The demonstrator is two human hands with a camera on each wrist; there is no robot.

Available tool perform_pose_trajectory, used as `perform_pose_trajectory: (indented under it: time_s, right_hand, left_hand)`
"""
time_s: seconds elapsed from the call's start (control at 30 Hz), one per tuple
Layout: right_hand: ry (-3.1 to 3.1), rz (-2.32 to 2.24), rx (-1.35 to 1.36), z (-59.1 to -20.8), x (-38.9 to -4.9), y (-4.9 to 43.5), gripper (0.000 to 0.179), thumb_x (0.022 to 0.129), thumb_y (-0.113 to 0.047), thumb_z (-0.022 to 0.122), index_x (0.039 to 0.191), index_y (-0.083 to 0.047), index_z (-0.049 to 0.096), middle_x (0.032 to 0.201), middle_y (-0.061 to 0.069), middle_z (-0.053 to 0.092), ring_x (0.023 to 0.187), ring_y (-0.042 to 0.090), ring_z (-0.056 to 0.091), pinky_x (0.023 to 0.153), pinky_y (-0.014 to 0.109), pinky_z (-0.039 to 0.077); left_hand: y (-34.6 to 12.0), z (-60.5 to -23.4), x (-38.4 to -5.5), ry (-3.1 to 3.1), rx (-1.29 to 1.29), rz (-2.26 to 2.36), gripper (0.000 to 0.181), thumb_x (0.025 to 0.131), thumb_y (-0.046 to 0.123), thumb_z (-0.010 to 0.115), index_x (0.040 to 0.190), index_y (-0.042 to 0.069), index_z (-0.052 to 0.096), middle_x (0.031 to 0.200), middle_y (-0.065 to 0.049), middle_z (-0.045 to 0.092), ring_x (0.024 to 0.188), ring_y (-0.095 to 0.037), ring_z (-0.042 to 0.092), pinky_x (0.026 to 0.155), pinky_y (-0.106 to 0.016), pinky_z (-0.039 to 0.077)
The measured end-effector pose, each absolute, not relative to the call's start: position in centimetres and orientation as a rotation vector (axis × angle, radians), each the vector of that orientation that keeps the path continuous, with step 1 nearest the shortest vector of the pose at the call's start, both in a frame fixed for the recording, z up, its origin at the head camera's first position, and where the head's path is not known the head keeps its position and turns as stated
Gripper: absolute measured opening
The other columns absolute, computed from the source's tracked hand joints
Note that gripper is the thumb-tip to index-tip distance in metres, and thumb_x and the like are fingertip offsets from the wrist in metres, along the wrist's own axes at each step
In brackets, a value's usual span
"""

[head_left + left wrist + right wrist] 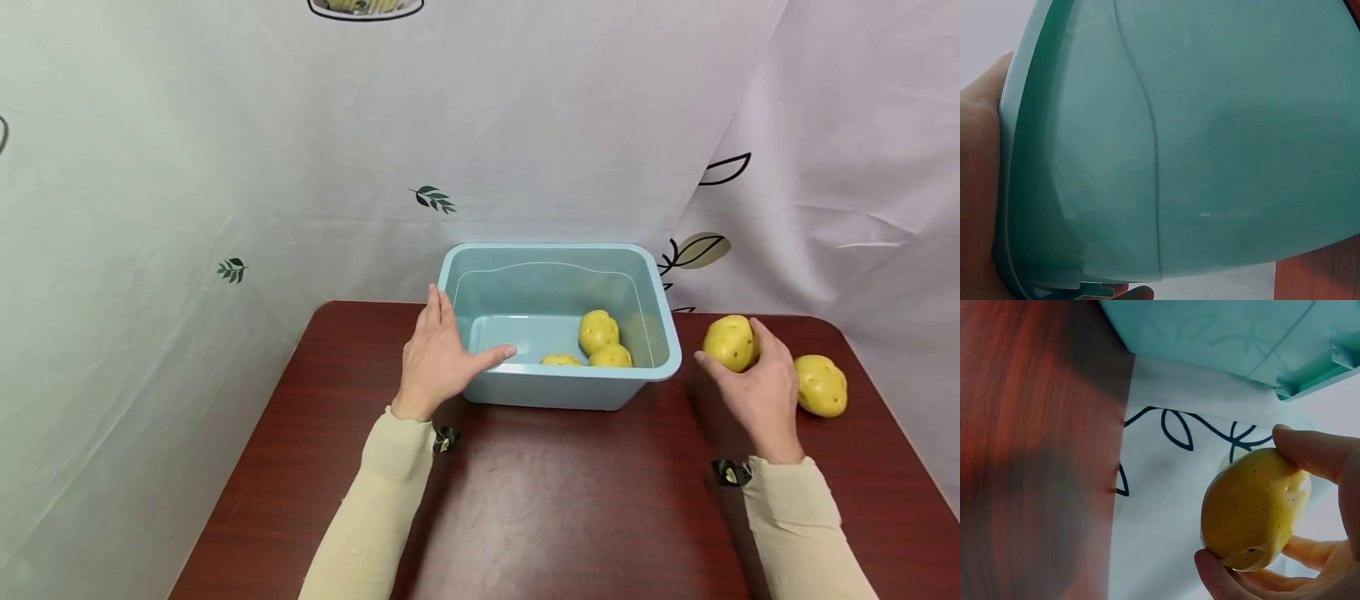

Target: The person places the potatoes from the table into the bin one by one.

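Observation:
My right hand (767, 393) holds a yellow potato (729, 342) between thumb and fingers, to the right of a light blue plastic bin (553, 392). The right wrist view shows this smooth, speckled potato (1254, 509) raised off the table, apart from the bin. At the bin's front left corner, my left hand (435, 360) rests against the rim, fingers extended and thumb stretched across the front edge. Inside the bin, towards its right, lie three potatoes (598, 333); the front wall partly hides two of them. Another potato (822, 386) sits on the table beyond my right hand.
The dark red-brown wooden table (555, 492) has rounded far corners. Pale cloth (570, 125) printed with leaves hangs behind it and at both sides, close to the bin's back. A dark band with a small device (731, 473) shows at each wrist.

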State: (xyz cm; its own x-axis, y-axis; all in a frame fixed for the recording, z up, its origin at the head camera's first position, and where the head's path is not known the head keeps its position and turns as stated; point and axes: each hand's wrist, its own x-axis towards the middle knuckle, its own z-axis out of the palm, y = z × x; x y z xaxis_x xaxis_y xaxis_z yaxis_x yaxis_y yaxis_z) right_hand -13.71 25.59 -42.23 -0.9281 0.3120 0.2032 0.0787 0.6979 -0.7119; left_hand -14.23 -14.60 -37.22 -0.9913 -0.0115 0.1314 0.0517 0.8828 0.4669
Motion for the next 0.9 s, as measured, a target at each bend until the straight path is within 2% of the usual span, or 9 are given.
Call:
perform_pose_trajectory:
  time_s: [0.27, 0.53, 0.9]
  right_hand:
    - [-2.548, 1.070, -0.276, -41.5, -13.7, 25.3, 0.085, 0.083, -0.025, 0.080, 0.154, -0.003, 0.038, 0.150, 0.026, 0.044, 0.135, 0.045, 0.039, 0.108, 0.061, 0.029]
    - [-2.531, 1.078, -0.251, -41.0, -13.6, 25.1, 0.086, 0.083, -0.025, 0.080, 0.155, -0.002, 0.037, 0.152, 0.025, 0.041, 0.137, 0.046, 0.038, 0.109, 0.062, 0.027]
    - [-2.507, 1.075, -0.214, -40.1, -13.6, 24.6, 0.086, 0.084, -0.028, 0.080, 0.155, -0.005, 0.038, 0.147, 0.026, 0.046, 0.132, 0.045, 0.040, 0.106, 0.062, 0.028]
  left_hand:
    - [-14.6, -37.3, -14.3, -2.923, -0.029, -0.727, 0.137, 0.067, 0.090, 0.059, 0.159, -0.001, 0.014, 0.169, -0.012, 0.002, 0.150, -0.030, 0.021, 0.092, -0.058, 0.048]
    - [-14.6, -37.3, -14.2, -2.918, -0.035, -0.721, 0.137, 0.068, 0.090, 0.058, 0.159, -0.002, 0.015, 0.168, -0.012, 0.003, 0.150, -0.030, 0.022, 0.090, -0.057, 0.049]
    - [-14.6, -37.3, -14.3, -2.920, -0.035, -0.731, 0.136, 0.068, 0.089, 0.059, 0.159, -0.002, 0.016, 0.169, -0.012, 0.003, 0.150, -0.030, 0.022, 0.090, -0.056, 0.049]
